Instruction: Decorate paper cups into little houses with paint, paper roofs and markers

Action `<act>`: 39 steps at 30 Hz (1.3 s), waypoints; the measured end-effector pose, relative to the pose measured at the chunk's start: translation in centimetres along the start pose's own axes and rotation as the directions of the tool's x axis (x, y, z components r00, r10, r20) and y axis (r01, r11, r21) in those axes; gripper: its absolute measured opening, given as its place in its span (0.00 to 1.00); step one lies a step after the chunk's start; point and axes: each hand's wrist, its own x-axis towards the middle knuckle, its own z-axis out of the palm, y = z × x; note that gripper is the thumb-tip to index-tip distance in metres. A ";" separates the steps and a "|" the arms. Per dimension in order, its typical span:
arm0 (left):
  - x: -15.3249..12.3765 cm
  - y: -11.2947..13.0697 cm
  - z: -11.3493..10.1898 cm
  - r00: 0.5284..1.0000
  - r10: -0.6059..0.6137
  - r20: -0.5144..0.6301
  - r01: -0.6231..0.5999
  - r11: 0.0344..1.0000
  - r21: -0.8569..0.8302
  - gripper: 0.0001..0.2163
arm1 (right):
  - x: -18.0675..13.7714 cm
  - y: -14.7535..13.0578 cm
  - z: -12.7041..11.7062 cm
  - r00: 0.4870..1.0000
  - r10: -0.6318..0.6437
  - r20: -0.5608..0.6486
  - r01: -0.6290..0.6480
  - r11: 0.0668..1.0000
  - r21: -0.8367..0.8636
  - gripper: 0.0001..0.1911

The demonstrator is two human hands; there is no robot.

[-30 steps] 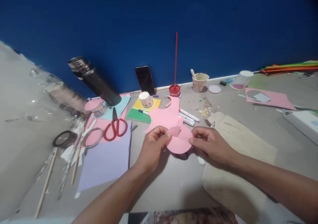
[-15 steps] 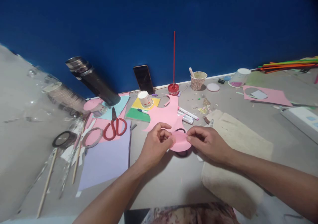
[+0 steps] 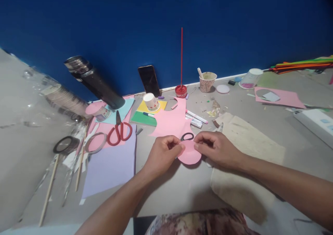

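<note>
A pink paper circle [image 3: 189, 153] is pinched at its left edge by my left hand [image 3: 166, 151] and at its right edge by my right hand [image 3: 217, 148]. It faces up, almost flat, over the grey tabletop. Just beyond it shows one dark handle loop of a pair of scissors [image 3: 187, 136]; the circle hides the rest. Farther back lies a pink paper sheet [image 3: 171, 120] with curved pieces cut out of it. Pens [image 3: 197, 117] rest at its right side.
Red-handled scissors [image 3: 119, 132] lie on coloured paper at left, near tape rolls [image 3: 65, 144] and a dark flask [image 3: 96, 84]. A paper cup [image 3: 151, 102], phone [image 3: 149, 80] and red stick in a base [image 3: 181, 91] stand behind. A beige cloth [image 3: 249, 141] lies right.
The pink circle was bent with a crease or fold across its upper part; now it lies opened out flatter between my fingers. Both hands stay at its edges.
</note>
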 end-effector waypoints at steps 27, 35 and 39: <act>-0.1 0.9 -0.1 0.998 0.009 0.059 0.003 0.980 -0.198 0.12 | -0.1 0.2 -0.1 0.994 -0.084 -0.064 0.077 0.991 -0.113 0.09; -0.6 0.5 1.2 0.992 0.112 0.052 -0.116 0.990 0.085 0.05 | -0.3 0.2 0.3 0.986 -0.161 -0.051 0.154 0.981 -0.116 0.08; -0.3 0.4 0.8 0.998 0.038 -0.049 -0.038 0.999 0.012 0.07 | -0.2 -0.3 -0.3 0.994 -0.046 -0.095 0.060 0.987 0.147 0.14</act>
